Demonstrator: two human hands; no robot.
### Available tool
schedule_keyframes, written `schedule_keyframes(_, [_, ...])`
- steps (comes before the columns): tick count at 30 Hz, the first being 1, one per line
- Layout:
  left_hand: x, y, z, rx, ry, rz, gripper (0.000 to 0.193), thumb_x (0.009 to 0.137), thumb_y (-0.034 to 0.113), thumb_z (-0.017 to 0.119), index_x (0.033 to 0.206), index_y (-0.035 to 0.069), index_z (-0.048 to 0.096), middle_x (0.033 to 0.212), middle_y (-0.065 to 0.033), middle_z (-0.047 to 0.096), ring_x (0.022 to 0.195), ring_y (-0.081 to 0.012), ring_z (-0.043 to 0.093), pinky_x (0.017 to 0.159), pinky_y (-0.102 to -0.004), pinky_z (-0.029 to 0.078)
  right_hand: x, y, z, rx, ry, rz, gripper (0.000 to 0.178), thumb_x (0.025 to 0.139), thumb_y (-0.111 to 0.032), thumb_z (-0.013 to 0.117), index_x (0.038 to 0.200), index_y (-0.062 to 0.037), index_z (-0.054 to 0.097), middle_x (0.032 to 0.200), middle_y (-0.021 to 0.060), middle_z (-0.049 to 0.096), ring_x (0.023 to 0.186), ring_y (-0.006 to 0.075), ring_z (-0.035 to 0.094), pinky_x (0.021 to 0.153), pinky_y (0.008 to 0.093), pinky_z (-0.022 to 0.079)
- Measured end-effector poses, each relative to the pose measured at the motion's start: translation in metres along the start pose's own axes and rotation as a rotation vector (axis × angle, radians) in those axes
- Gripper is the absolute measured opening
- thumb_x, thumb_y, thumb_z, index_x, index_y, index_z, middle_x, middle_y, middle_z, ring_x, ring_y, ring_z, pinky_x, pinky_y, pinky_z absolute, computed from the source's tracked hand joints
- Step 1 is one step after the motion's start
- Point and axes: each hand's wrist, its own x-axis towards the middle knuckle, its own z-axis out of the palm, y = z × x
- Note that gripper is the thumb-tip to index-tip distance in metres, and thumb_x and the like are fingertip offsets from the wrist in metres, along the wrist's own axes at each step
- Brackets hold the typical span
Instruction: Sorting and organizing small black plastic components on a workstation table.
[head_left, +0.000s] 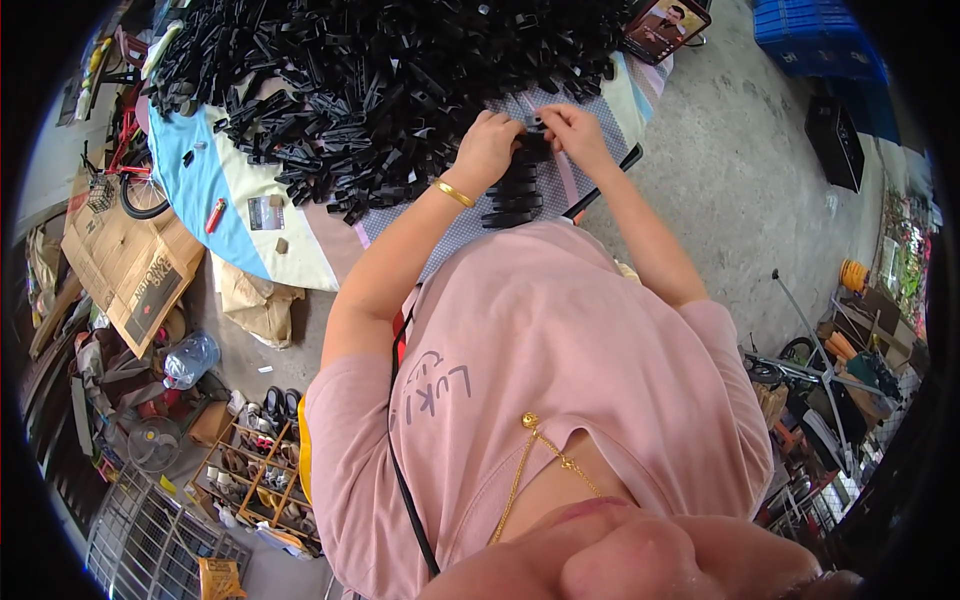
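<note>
The 2 hands meet at the near edge of a large heap of black plastic clips [380, 90] on a cloth-covered tabletop [305, 235]. The right hand [572, 132] has its thumb and index fingertip closed on a small black piece [534, 122], which sits between the hands; the fingers cover much of it, so its long axis and the way it points cannot be made out. The left hand [489, 148] curls just beside it, fingertips turned away, and whether its grip holds anything cannot be told. Below them, a row of black clips [512, 203] runs toward the pink shirt [580, 320], each clip's long axis lying roughly left to right; the row's far end is partly hidden by the hands. The heap's clips point every way, and its far side is cut off.
</note>
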Motion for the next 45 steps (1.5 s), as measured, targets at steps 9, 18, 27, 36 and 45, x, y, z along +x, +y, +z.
schedule_keyframes(9, [-0.007,0.0,0.011,0.004,0.12,-0.037,0.016,0.071,0.003,0.068,0.087,0.002,0.067,0.086,-0.0109,0.06,0.086,-0.0303,0.056,0.079,-0.0381,0.049,-0.015,0.001,-0.003,-0.675,-0.079,-0.602,0.027,0.076,-0.013,0.07,0.102,-0.0067,0.068,0.082,0.0106,0.064,0.075,0.0292,0.06,0.066,0.0349,0.049])
schedule_keyframes(18, [-0.004,0.003,0.009,-0.021,0.103,-0.071,0.012,0.072,0.004,0.068,0.084,0.003,0.068,0.085,-0.011,0.06,0.085,-0.0299,0.057,0.078,-0.0382,0.049,-0.008,0.03,-0.03,-0.644,-0.052,-0.668,0.027,0.075,-0.008,0.07,0.101,-0.0047,0.067,0.081,0.0095,0.061,0.07,0.0261,0.06,0.063,0.0341,0.048])
schedule_keyframes(27, [-0.003,-0.002,0.01,-0.018,0.086,-0.054,0.011,0.072,0.002,0.065,0.083,0.003,0.067,0.084,-0.0119,0.059,0.086,-0.0306,0.057,0.078,-0.0389,0.048,-0.013,-0.004,-0.001,-0.777,-0.093,-0.863,0.027,0.074,-0.01,0.069,0.101,-0.0078,0.065,0.094,0.0056,0.064,0.087,0.0256,0.061,0.073,0.0344,0.051])
schedule_keyframes(36, [0.002,-0.006,0.007,-0.071,0.073,-0.087,0.012,0.07,0.006,0.067,0.081,0.001,0.067,0.08,-0.0136,0.058,0.083,-0.0322,0.058,0.075,-0.0405,0.048,-0.017,0.003,0.011,-0.731,0.042,-0.814,0.028,0.074,-0.004,0.068,0.102,-0.0049,0.065,0.099,0.0093,0.065,0.087,0.0262,0.06,0.076,0.0347,0.05])
schedule_keyframes(45, [0.004,-0.005,0.004,-0.089,0.008,-0.116,0.016,0.071,0.014,0.073,0.08,0.002,0.068,0.08,-0.013,0.059,0.082,-0.0317,0.059,0.074,-0.0404,0.049,-0.008,-0.005,0.004,-0.796,0.032,-0.871,0.032,0.071,-0.003,0.068,0.103,-0.0029,0.064,0.096,0.0087,0.062,0.091,0.0273,0.057,0.079,0.0358,0.048])
